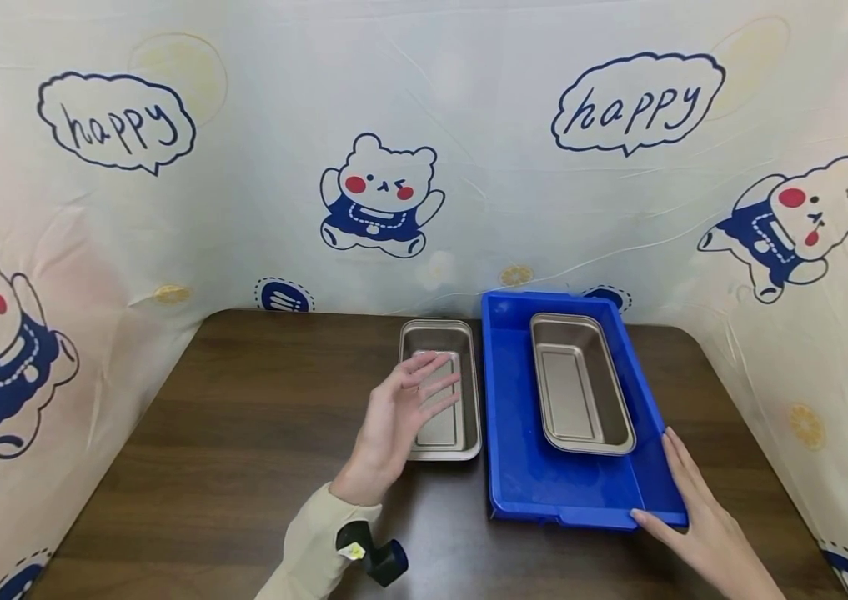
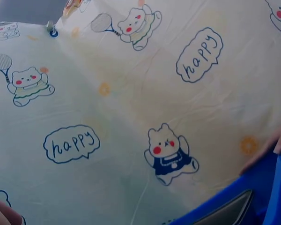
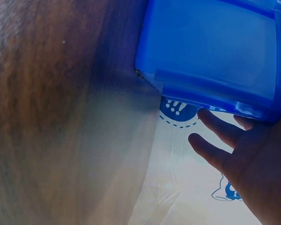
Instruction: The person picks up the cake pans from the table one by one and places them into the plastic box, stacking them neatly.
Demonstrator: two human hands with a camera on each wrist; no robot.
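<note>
My left hand (image 1: 389, 421) hovers over a metal loaf pan (image 1: 442, 433), fingers spread and nothing in them. This pan stands on the table just left of a blue tray (image 1: 521, 487). A second loaf pan (image 1: 569, 392) of the same kind sits inside the tray, towards its right side. At the tray's near right corner my right hand (image 1: 704, 517) holds on, thumb at the near rim and fingers along the outer right wall. In the right wrist view two fingers (image 3: 210, 152) stretch beside the tray's wall (image 3: 210, 47).
The dark wooden table (image 1: 243, 467) reaches back to a hanging cloth (image 1: 469, 100) printed with bears. That cloth also closes off both sides. A black camera mount (image 1: 374, 554) is strapped on the left wrist over a cream sleeve (image 1: 318, 533).
</note>
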